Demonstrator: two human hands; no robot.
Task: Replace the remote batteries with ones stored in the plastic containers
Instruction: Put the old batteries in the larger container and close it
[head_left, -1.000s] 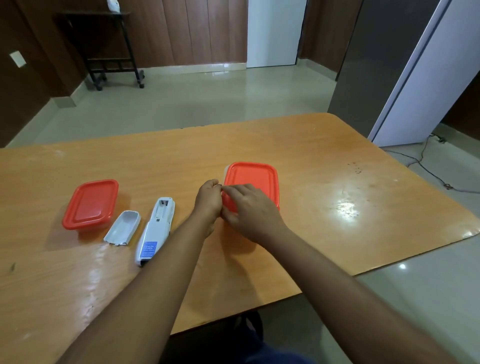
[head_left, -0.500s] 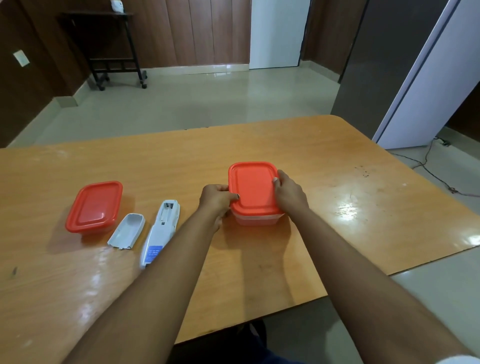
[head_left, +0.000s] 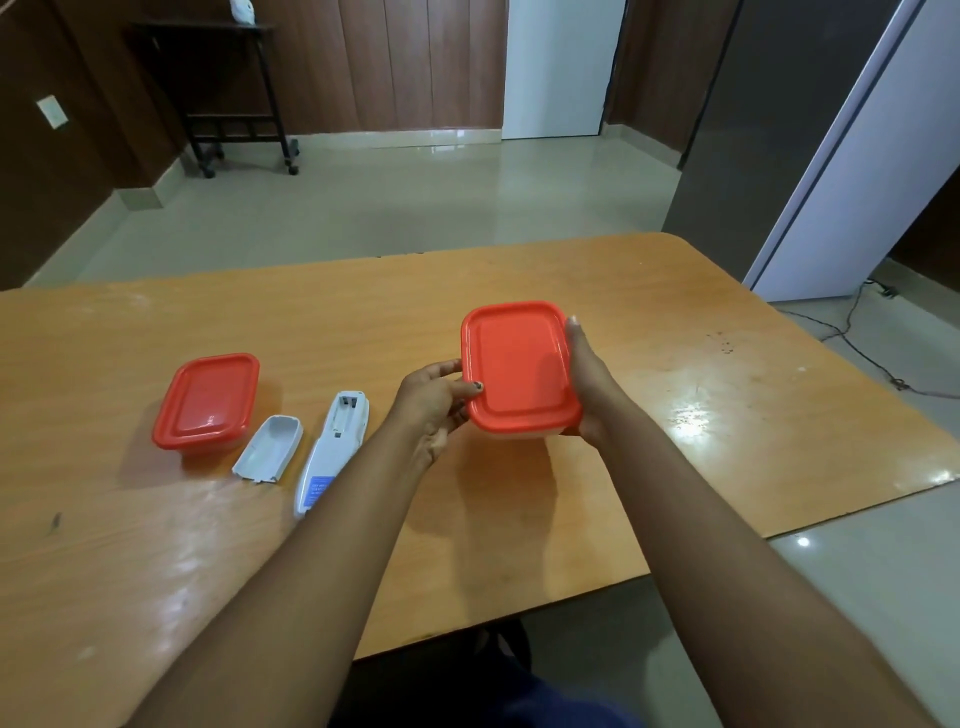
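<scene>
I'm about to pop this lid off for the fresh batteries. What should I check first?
1. Held container gripped on both sides by left hand and right hand: ok.
2. Its lid sits fully closed: ok, not yet lifted.
3. Batteries inside: cannot tell, the lid hides them.
4. Remote lies back up with its battery bay open and empty: ok.
5. Battery cover lies apart, between the remote and the second container: ok.
6. Bare table to the right for setting the lid down: ok.

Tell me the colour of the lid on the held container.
Orange-red, clearest in the head view: rectangular plastic lid.
</scene>
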